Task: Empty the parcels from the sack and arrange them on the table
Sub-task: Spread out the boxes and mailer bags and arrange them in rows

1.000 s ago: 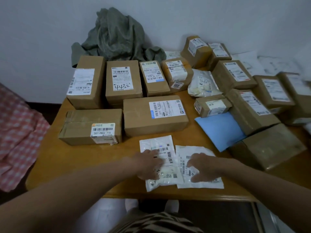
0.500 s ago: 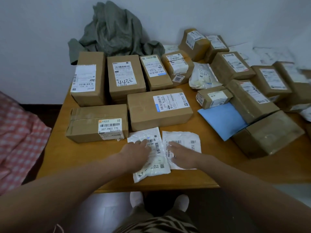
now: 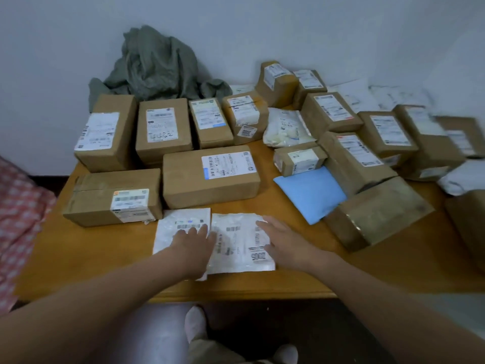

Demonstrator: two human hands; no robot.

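Two flat white mailer bags lie side by side near the front of the wooden table (image 3: 105,271). My left hand (image 3: 193,243) rests flat with straight fingers on the left white bag (image 3: 170,229). My right hand (image 3: 280,237) lies flat on the right edge of the right white bag (image 3: 236,245). Behind them stand several brown cardboard parcels with labels, among them a large box (image 3: 210,176) and a taped box (image 3: 112,197). The crumpled grey-green sack (image 3: 157,64) lies against the wall at the back left.
A blue padded envelope (image 3: 312,193) lies right of the bags, beside a tape-wrapped box (image 3: 378,214). More boxes and white bags crowd the right side of the table. A red checked cloth (image 3: 18,219) is at the left. My feet show below the table's front edge.
Both hands have slid the two white bags away from the front edge toward the boxes and straightened them. The right bag now lies flatter with my right hand at its right edge.
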